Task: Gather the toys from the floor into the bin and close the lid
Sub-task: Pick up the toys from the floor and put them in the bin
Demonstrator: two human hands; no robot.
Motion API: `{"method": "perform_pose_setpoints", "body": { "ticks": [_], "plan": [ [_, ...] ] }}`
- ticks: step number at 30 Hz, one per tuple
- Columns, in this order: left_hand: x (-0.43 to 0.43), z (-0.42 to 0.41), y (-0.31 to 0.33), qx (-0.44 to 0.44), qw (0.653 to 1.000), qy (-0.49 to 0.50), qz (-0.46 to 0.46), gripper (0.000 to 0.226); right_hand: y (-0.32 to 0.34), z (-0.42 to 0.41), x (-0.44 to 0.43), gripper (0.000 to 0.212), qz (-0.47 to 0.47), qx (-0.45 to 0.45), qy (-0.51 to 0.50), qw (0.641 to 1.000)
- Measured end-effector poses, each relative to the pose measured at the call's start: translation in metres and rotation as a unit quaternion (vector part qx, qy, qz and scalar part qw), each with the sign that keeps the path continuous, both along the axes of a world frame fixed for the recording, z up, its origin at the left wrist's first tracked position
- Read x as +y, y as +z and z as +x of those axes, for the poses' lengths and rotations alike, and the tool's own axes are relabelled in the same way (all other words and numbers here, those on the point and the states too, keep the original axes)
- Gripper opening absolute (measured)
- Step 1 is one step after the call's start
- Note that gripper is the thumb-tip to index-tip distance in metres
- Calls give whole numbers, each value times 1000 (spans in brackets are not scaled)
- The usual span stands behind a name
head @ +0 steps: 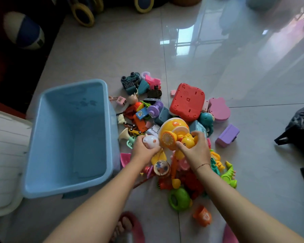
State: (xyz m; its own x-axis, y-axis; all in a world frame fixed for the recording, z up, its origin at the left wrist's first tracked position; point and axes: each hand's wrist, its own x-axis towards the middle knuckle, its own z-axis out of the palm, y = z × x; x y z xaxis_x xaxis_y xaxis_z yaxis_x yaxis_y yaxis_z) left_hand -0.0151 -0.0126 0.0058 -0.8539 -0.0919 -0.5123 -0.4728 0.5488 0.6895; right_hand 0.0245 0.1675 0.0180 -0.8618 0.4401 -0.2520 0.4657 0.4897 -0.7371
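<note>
A pile of small plastic toys (167,130) lies on the tiled floor to the right of an open, empty blue bin (68,137). My left hand (142,149) is shut on a white and pink pig figure (150,140) at the pile's near left. My right hand (194,149) grips a yellow duck toy (187,142), which touches a yellow and orange round toy (172,132). A red square toy (187,101) lies upside down behind them. A white lid (5,155) lies left of the bin.
A black plastic bag (300,130) lies at the right edge. A purple box (227,135), a green ring toy (179,199) and an orange cup (202,215) sit around the pile. My feet in pink slippers (130,227) stand at the bottom. Dark furniture and ride-on wheels (82,14) stand behind.
</note>
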Motion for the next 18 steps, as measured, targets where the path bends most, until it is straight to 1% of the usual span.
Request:
{"method": "perform_pose_setpoints", "body": {
  "ticks": [5, 7, 9, 13, 16, 18],
  "plan": [
    [-49, -20, 96, 99, 995, 7, 33, 72, 79, -20, -46, 59, -64, 107, -10, 992],
    [-85, -22, 129, 130, 991, 13, 36, 70, 109, -26, -73, 59, -98, 143, 15, 985],
    [-127, -16, 150, 145, 989, 27, 21, 69, 133, -31, -104, 59, -132, 157, 59, 977],
    [-205, 7, 157, 131, 987, 96, 4, 72, 156, -38, -174, 60, -214, 130, 139, 958],
    [-244, 17, 144, 103, 984, 143, -3, 71, 166, -47, -215, 59, -268, 122, 153, 943],
    [-260, 19, 130, 83, 984, 159, 5, 75, 169, -54, -235, 56, -277, 125, 157, 940]
  ]
}}
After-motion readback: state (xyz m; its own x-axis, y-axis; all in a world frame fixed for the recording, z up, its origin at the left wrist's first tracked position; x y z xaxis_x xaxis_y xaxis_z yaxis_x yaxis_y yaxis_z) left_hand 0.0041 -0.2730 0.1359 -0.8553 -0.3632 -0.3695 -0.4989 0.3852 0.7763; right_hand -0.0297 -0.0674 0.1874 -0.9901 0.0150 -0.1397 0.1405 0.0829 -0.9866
